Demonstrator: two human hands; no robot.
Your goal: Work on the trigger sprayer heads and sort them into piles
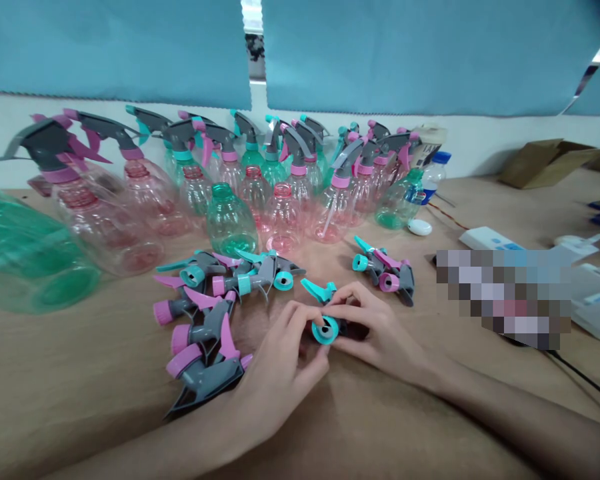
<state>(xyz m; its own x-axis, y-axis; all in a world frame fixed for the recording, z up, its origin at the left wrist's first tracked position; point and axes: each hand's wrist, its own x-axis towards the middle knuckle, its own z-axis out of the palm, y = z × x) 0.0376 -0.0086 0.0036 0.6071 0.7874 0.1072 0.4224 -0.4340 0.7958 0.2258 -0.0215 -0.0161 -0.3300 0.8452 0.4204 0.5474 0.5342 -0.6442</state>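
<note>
Between my two hands is a grey spray trigger head [325, 329] with a turquoise collar and trigger, its open collar facing me. My left hand [285, 360] grips the collar with thumb and fingers. From the other side, my right hand [375, 327] is closed round the grey body, which its fingers partly hide. Left of my hands lies a group of loose trigger heads [205, 327], some pink and some turquoise. A smaller group of trigger heads [387, 273] rests beyond my right hand.
Behind them stand several clear pink bottles [283, 217] and green bottles [230, 220], many with trigger heads fitted. A large green bottle [30, 253] is at far left. On the right are a white earbud case [420, 227], a blurred-out phone-like device [500, 300], a power strip [490, 239] and a cardboard box [540, 163].
</note>
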